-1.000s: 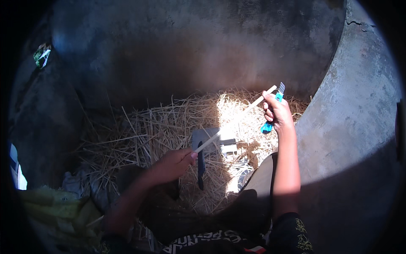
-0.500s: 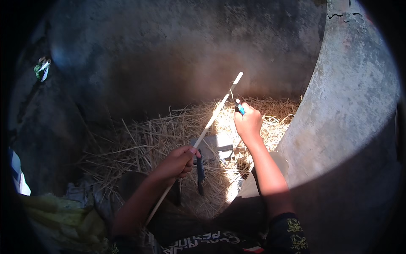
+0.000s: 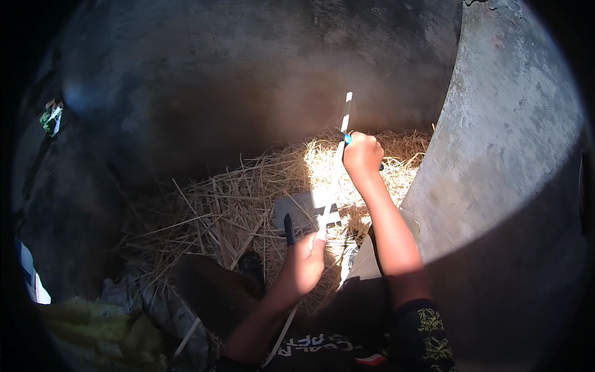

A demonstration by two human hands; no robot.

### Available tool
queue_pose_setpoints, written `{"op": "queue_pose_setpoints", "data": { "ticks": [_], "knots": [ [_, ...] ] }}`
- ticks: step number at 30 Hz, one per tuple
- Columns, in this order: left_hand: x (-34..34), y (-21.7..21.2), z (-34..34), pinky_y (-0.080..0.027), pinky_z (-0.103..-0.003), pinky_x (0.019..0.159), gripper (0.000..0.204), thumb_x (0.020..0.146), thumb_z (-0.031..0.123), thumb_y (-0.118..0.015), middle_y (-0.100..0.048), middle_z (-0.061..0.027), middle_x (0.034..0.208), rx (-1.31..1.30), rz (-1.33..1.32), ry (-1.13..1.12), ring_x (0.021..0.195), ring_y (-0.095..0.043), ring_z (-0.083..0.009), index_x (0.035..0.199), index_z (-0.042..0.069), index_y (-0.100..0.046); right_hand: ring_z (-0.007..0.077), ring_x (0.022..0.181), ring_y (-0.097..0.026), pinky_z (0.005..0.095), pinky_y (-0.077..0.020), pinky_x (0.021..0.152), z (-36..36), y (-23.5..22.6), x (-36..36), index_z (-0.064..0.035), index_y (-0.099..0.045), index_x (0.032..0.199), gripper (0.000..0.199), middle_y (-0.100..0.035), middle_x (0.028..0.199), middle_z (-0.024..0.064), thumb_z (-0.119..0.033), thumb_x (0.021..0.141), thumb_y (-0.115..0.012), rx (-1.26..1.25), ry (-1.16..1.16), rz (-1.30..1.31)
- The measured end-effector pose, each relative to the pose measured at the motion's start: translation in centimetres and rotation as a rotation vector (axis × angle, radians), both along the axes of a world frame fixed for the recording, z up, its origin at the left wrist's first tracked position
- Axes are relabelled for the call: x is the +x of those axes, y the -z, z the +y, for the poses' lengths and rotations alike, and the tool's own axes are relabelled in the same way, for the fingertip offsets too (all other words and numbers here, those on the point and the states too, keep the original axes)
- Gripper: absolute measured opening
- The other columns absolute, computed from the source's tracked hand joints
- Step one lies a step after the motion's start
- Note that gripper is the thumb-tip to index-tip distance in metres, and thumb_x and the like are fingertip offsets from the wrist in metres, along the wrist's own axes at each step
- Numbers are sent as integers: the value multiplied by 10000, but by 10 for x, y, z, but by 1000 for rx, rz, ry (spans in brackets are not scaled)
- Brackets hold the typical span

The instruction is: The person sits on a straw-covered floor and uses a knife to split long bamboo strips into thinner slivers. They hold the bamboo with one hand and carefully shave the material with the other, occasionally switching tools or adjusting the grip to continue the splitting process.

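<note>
My left hand [image 3: 304, 265], low in the middle, is wrapped round a long pale strip [image 3: 347, 111] that looks like split bamboo. It stands nearly upright, its far tip above the straw and its lower end running down past my forearm. My right hand [image 3: 362, 156] is closed on a small knife [image 3: 348, 139] with a blue and dark handle. The short blade lies against the strip, below its far tip. Beside my left hand is a long dark bar [image 3: 289, 228]; whether my fingers touch it, I cannot tell. Bright sun washes out the strip's middle.
Loose straw shavings [image 3: 217, 204] cover the ground, with a flat grey block [image 3: 297, 208] among them. A curved concrete wall [image 3: 502, 142] rises at the right, and a dark wall [image 3: 260, 74] stands behind. Yellowish cloth [image 3: 93, 328] lies at the lower left.
My left hand has moved right and nearer to me, turning the strip more upright. My right hand has shifted slightly farther away, and the knife remains at the strip.
</note>
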State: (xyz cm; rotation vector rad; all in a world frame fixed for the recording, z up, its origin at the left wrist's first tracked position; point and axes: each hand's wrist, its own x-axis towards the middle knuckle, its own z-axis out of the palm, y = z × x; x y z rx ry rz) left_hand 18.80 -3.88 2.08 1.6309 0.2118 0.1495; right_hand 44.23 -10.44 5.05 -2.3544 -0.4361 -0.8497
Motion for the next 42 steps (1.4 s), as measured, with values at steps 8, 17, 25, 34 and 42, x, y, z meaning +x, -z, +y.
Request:
{"op": "queue_pose_setpoints", "data": {
  "ticks": [8,17,25,34,42],
  "knots": [
    [11,1,6,-294,-230,465,346,1068,277,-440,-404,74,617,170,-35,-46,505,-347,-33,785,91,-507,367,709,-706,457,-565,678,-26,-8,4,-61,-691,743,91,-688,712,191,-87,728,-604,-121,-27,5],
    [23,4,19,-327,-241,477,347,1063,273,-455,-425,49,615,315,-46,-188,516,-382,-42,787,68,-510,367,634,-697,437,-567,596,5,15,-6,-51,-689,703,93,-677,672,192,-95,703,-607,-86,-192,-185],
    [14,-7,-5,-405,-368,555,317,1039,230,-491,-496,-196,642,444,-90,-250,546,-400,-254,862,-23,-560,346,626,-695,440,-562,581,2,13,22,-48,-647,751,51,-666,654,166,-87,730,-622,-52,-170,-269],
    [23,-9,4,-383,-279,585,353,1053,276,-484,-466,4,654,518,-58,-342,628,-411,-80,882,-17,-584,348,631,-691,436,-553,565,21,12,38,-58,-631,779,73,-664,665,160,-93,721,-658,-41,-124,-317],
    [29,4,16,-439,-412,629,334,1035,268,-471,-583,-212,714,474,-40,-272,626,-559,-350,920,-21,-593,359,731,-694,447,-567,696,6,6,15,-97,-696,786,140,-680,710,173,-177,681,-743,-140,-242,-41]
  ]
}}
